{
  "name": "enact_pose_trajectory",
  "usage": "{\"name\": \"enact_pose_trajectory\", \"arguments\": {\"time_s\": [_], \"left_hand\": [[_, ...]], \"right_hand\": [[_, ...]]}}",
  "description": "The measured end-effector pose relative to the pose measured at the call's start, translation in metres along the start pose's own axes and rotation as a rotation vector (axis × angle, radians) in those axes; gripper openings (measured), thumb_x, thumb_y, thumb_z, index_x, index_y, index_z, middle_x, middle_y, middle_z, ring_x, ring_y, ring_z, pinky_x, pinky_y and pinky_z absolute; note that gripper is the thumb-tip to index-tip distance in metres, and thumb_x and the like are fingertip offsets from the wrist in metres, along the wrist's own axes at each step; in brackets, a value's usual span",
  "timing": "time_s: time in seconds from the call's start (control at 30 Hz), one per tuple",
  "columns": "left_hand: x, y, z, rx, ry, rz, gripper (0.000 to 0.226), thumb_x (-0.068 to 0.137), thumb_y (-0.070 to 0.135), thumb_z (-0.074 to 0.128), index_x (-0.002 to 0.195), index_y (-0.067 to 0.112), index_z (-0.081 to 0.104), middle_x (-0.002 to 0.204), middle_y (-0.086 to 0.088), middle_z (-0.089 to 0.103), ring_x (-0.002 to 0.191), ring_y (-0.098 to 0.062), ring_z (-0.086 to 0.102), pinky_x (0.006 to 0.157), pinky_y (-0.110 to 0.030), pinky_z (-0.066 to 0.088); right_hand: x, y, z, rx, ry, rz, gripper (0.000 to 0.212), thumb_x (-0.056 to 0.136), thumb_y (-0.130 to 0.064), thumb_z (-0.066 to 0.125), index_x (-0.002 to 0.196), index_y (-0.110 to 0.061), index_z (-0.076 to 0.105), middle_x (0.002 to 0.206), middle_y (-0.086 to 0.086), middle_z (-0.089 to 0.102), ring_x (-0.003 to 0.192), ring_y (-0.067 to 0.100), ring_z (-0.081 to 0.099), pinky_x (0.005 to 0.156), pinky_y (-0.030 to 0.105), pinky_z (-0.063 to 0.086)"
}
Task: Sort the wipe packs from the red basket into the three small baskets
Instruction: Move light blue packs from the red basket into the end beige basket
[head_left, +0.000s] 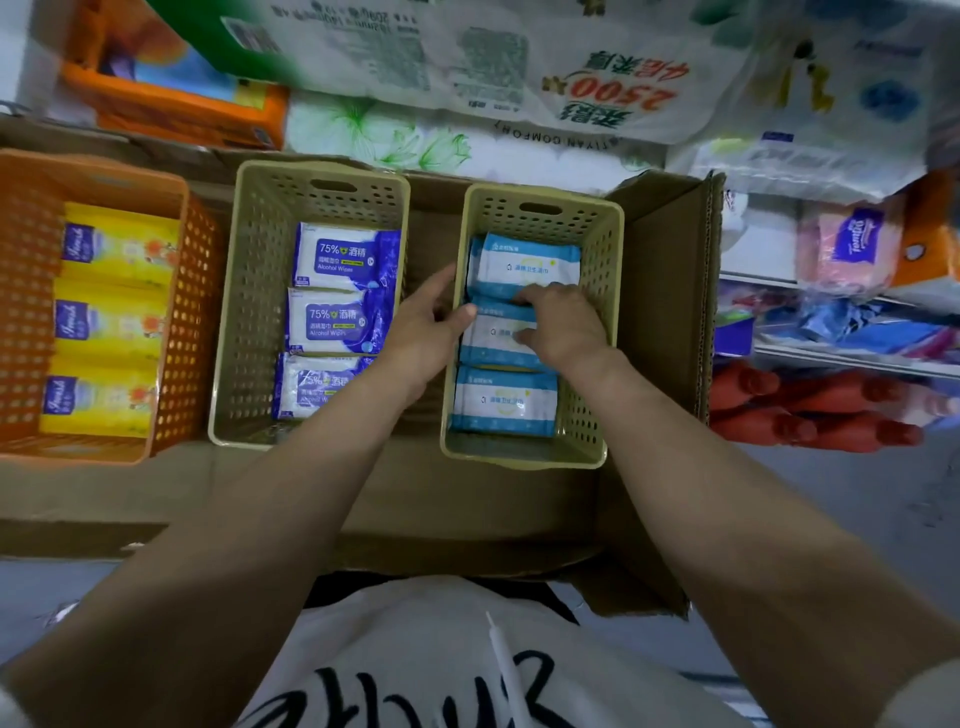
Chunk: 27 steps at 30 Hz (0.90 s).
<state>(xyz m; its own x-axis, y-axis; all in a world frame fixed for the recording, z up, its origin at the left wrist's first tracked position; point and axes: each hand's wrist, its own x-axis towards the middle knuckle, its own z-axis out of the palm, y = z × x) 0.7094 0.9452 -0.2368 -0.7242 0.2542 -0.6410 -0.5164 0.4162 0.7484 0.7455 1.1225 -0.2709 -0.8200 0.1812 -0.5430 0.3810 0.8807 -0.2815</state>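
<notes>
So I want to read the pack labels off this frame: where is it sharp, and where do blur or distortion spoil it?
Head view: sharpest mid-frame, where the blue packs read "75%". The yellow packs are softer, their print unreadable. The shelf goods at right are smeared. The wide lens bends the baskets' edges. Lighting is even, with no strong glare. Both hands hide part of the middle white pack.

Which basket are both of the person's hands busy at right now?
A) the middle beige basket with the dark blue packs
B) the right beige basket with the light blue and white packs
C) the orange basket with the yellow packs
B: the left hand holds the rim of the right beige basket, and the right hand rests on the middle light blue pack inside it.
</notes>
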Motion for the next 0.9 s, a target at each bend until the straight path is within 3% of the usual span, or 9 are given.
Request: {"name": "enact_pose_trajectory", "arguments": {"time_s": [0.1, 0.27, 0.53, 0.6, 0.67, 0.73, 0.8, 0.9], "left_hand": [[0.000, 0.002, 0.000, -0.047, -0.014, -0.011, 0.057, 0.098, 0.021, 0.058, 0.146, 0.043, 0.039, 0.136, 0.000, 0.049, 0.096, 0.001, 0.051, 0.062, -0.011, 0.044], [0.000, 0.004, 0.001, -0.083, -0.024, -0.012, 0.056, 0.098, 0.014, 0.057, 0.146, 0.039, 0.042, 0.130, -0.005, 0.053, 0.096, -0.002, 0.055, 0.057, -0.008, 0.049], [-0.001, 0.004, 0.005, -0.069, 0.016, 0.000, 0.054, 0.098, 0.014, 0.057, 0.146, 0.035, 0.042, 0.119, -0.001, 0.054, 0.089, 0.000, 0.055, 0.050, -0.005, 0.045], [-0.002, 0.006, 0.004, -0.005, 0.038, 0.002, 0.055, 0.099, 0.019, 0.057, 0.149, 0.033, 0.039, 0.132, -0.003, 0.052, 0.099, -0.002, 0.055, 0.059, -0.006, 0.047], [-0.007, 0.011, -0.001, 0.084, 0.066, -0.005, 0.058, 0.099, 0.025, 0.056, 0.152, 0.026, 0.032, 0.150, -0.005, 0.043, 0.126, -0.016, 0.049, 0.088, -0.017, 0.044], [-0.016, 0.016, -0.010, 0.104, 0.067, -0.023, 0.064, 0.099, 0.031, 0.056, 0.154, 0.018, 0.027, 0.155, -0.007, 0.037, 0.137, -0.025, 0.041, 0.109, -0.031, 0.038], [-0.029, 0.024, -0.027, 0.118, 0.081, 0.011, 0.063, 0.098, 0.034, 0.057, 0.152, 0.013, 0.031, 0.150, -0.008, 0.044, 0.133, -0.026, 0.047, 0.109, -0.039, 0.041], [-0.053, 0.039, -0.064, 0.201, 0.158, 0.137, 0.054, 0.097, 0.035, 0.059, 0.144, 0.015, 0.044, 0.129, -0.005, 0.060, 0.118, -0.023, 0.057, 0.095, -0.029, 0.045]], "right_hand": [[-0.002, 0.002, 0.009, 0.013, 0.055, -0.008, 0.053, 0.090, -0.024, 0.069, 0.140, -0.021, 0.051, 0.133, 0.012, 0.054, 0.127, 0.029, 0.041, 0.105, 0.037, 0.038], [-0.003, 0.005, 0.013, 0.040, 0.136, -0.032, 0.051, 0.086, -0.022, 0.073, 0.134, -0.016, 0.054, 0.131, 0.011, 0.053, 0.125, 0.028, 0.040, 0.106, 0.035, 0.035], [-0.002, 0.005, 0.014, -0.003, 0.125, -0.041, 0.050, 0.087, -0.024, 0.071, 0.134, -0.016, 0.054, 0.131, 0.012, 0.052, 0.126, 0.029, 0.040, 0.106, 0.036, 0.035], [-0.004, 0.003, 0.010, -0.014, 0.112, -0.034, 0.050, 0.088, -0.028, 0.071, 0.133, -0.017, 0.055, 0.130, 0.012, 0.053, 0.126, 0.029, 0.041, 0.105, 0.037, 0.037], [-0.008, -0.001, 0.000, -0.014, 0.105, -0.018, 0.049, 0.088, -0.034, 0.071, 0.132, -0.018, 0.056, 0.129, 0.011, 0.054, 0.125, 0.028, 0.043, 0.103, 0.038, 0.039], [-0.012, -0.005, -0.017, -0.008, 0.106, -0.011, 0.051, 0.089, -0.037, 0.069, 0.133, -0.017, 0.056, 0.132, 0.012, 0.054, 0.125, 0.029, 0.046, 0.101, 0.038, 0.041], [-0.018, -0.014, -0.041, 0.011, 0.137, -0.017, 0.050, 0.092, -0.038, 0.066, 0.134, -0.014, 0.057, 0.134, 0.015, 0.056, 0.124, 0.031, 0.050, 0.096, 0.036, 0.043], [-0.035, -0.036, -0.085, 0.012, 0.251, -0.048, 0.047, 0.095, -0.038, 0.062, 0.134, -0.012, 0.058, 0.133, 0.016, 0.058, 0.121, 0.032, 0.054, 0.092, 0.033, 0.045]]}}
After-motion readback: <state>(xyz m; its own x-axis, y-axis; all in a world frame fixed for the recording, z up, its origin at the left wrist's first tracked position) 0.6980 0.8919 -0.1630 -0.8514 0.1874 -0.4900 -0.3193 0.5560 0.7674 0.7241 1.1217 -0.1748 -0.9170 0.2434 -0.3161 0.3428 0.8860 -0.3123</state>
